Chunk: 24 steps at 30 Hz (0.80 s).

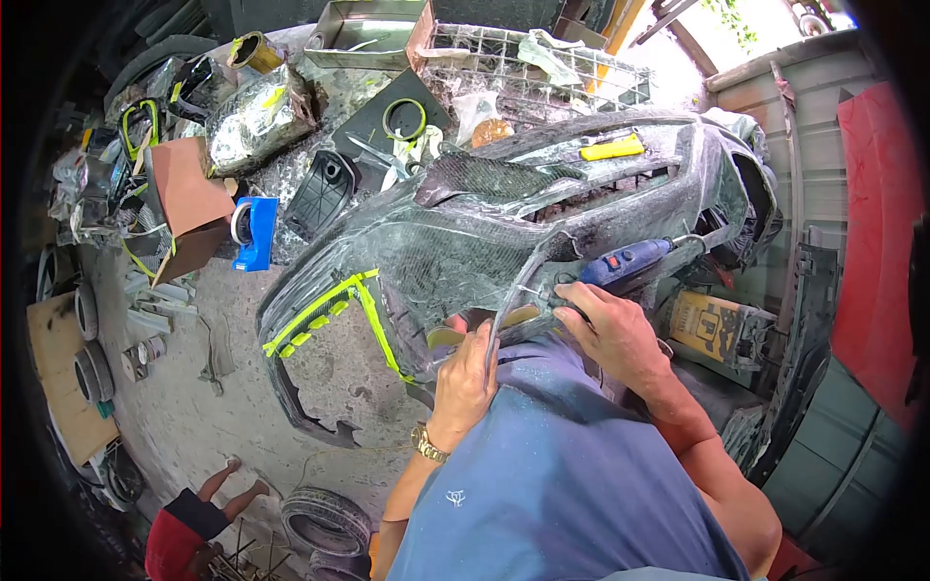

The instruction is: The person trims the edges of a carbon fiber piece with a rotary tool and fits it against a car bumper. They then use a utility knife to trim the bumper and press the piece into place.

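Note:
A large dusty carbon-fibre car body part (426, 242) lies across the middle, with yellow-green tape (368, 315) around one opening. Near its lower edge, my left hand (467, 382), with a gold watch at the wrist, has its fingers closed round a thin raised edge (513, 290) of the part. To the right, my right hand (615, 334) is curled with thumb and fingertips at a small dark piece beside that edge; its exact shape is unclear. A blue rotary tool (630, 261) rests on the part just above my right hand.
Behind the part are a blue tape dispenser (256, 234), scissors (376, 155), a tape roll (404, 118) and a metal tray (368, 37). A yellow-black box (722, 329) sits at right. Tyres (327, 518) and a person in red (179, 533) are at lower left.

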### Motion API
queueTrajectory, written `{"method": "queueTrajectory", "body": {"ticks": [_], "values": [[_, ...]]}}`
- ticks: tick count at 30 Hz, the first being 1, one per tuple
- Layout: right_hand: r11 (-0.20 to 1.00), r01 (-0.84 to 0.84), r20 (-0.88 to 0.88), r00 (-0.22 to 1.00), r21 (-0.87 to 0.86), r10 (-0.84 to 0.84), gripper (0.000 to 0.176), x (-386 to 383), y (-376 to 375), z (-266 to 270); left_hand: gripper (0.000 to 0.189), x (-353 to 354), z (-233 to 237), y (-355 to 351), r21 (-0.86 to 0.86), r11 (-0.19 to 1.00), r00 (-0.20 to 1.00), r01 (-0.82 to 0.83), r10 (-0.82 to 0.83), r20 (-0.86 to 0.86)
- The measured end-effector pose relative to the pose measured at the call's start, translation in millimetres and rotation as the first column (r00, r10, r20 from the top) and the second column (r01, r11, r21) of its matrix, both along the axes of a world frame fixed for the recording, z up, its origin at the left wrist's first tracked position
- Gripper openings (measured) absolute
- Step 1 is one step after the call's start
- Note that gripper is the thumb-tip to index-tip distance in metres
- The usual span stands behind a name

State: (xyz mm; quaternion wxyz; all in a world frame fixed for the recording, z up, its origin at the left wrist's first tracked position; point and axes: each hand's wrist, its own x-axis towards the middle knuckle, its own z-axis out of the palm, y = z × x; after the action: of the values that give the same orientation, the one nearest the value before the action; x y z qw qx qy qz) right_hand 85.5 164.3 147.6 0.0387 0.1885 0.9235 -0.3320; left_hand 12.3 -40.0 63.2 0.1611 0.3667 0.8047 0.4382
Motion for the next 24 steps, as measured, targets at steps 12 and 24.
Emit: {"method": "queueTrajectory", "body": {"ticks": [12,24], "values": [[0.999,-0.043,0.035,0.998,0.011,0.042,0.023,3,-12,-6,0.034,1,1,0,-0.006,1.000,1.000,-0.019,0.019,0.007],[0.998,-0.067,0.049,0.997,0.000,0.067,0.020,3,-13,-5,0.035,0,2,2,-0.014,1.000,1.000,-0.014,0.013,-0.006]]}}
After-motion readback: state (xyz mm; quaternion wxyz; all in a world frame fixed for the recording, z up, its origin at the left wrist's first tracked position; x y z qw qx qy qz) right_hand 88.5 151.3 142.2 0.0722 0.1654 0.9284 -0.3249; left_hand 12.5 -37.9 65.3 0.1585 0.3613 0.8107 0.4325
